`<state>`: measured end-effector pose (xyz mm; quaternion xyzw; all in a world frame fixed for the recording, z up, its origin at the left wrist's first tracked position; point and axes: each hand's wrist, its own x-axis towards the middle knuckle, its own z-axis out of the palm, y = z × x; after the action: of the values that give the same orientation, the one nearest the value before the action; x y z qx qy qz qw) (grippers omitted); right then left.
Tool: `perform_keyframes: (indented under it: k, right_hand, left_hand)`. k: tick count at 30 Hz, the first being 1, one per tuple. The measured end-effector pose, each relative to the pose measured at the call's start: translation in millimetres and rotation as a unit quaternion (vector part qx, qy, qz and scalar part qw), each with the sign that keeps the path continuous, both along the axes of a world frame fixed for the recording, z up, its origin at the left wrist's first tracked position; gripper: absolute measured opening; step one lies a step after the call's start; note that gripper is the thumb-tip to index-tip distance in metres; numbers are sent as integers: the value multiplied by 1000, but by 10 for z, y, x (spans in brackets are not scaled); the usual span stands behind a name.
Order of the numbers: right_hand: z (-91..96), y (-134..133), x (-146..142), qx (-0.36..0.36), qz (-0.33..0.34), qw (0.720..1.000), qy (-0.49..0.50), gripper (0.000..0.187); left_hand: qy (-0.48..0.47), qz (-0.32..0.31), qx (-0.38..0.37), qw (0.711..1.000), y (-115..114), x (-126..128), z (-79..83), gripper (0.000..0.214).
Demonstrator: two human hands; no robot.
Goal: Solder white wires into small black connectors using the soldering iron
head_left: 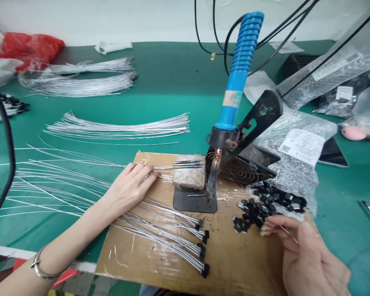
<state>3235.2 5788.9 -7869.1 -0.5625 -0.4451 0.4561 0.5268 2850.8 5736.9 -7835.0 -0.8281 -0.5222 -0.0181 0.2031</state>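
My left hand (131,187) pinches a small bunch of thin white wires (185,164), whose bare ends lie on top of a grey-brown block (189,179). Right of the block a blue-handled soldering iron (240,70) stands in its black stand (255,119), tip down. My right hand (308,257) rests on the cardboard sheet (234,263) beside a heap of small black parts (265,205), with a thin strand of solder wire between its fingers. Finished wires with black ends (200,242) lie on the cardboard near me.
Loose white wires (120,127) are spread over the green table, with more bundles (86,78) at the back left. A red bag (31,47) sits far left. Plastic bags of parts (299,144) and a phone (333,154) lie at right. Black cables (225,45) hang behind the iron.
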Motion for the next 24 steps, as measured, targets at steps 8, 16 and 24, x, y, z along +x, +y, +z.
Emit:
perform_keyframes:
  k: [8, 16, 24]
  right_hand:
    - [27, -44, -15, 1, -9, 1000, -2, 43]
    - [483, -353, -574, -76, 179, 978, -73, 42]
    - [640, -358, -1020, -155, 343, 926, 15, 23]
  left_hand:
    - [-63, -31, 56, 996, -252, -13, 45, 20]
    - [-144, -92, 29, 985, -631, 299, 151, 38]
    - [-187, -121, -13, 975, -540, 686, 254, 39]
